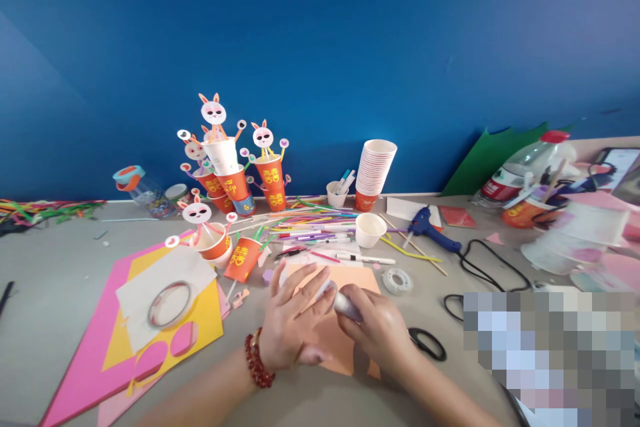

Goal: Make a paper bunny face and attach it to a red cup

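My left hand [286, 323], with a red bead bracelet [258, 361] at the wrist, is stretched out over a sheet of orange paper [340, 347], fingers spread and thumb apart. The fingers of my right hand [377, 323] are wrapped round a white glue stick [347, 307], held tilted over the same sheet. Its far end reaches the fingertips of my left hand; whether they touch I cannot tell. Black scissor handles [428, 344] lie beside my right wrist. A roll of clear tape [398, 281] sits just beyond my right hand.
Rabbit-faced red cups [273, 177] stand at the back left, near a tall cup stack [376, 170]. Pens and pipe cleaners [320, 230] lie behind the paper. A blue glue gun [431, 230] with a black cord is at right. Pink and yellow sheets [95, 353] hold a tape roll [170, 305].
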Demonstrator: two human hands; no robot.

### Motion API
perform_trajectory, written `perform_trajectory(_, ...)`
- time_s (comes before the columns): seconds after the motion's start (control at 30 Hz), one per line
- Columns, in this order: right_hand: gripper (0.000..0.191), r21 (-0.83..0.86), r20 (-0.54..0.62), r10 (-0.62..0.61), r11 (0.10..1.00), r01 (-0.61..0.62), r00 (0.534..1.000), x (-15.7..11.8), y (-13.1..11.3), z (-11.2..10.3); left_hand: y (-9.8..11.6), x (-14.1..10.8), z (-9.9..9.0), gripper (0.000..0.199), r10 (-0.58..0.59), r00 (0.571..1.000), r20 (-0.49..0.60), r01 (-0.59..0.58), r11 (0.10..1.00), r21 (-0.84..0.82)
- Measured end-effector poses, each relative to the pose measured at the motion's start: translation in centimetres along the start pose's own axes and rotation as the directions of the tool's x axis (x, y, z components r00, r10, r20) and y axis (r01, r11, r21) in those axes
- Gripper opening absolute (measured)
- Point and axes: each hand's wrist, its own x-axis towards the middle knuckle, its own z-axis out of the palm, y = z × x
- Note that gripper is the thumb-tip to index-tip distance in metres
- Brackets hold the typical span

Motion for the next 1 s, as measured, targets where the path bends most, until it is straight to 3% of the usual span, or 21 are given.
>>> perform_trajectory(0.4, 0.008, 0.067, -0.018, 0.023, 0.997, -0.021, 1.000, 0.1, -0.1, -0.2, -0.2, -0.6, 0.2, 0.076, -0.028, 0.998, 0.063, 0.030, 0.999, -0.031)
perform_trajectory(1.0, 0.007, 0.049, -0.008, 0.029, 0.998, -0.029, 1.000, -0.1, 0.1, -0.1, 0.0, -0.6, 0.1, 0.077, -0.037, 0.998, 0.051, 0.040, 0.997, -0.065)
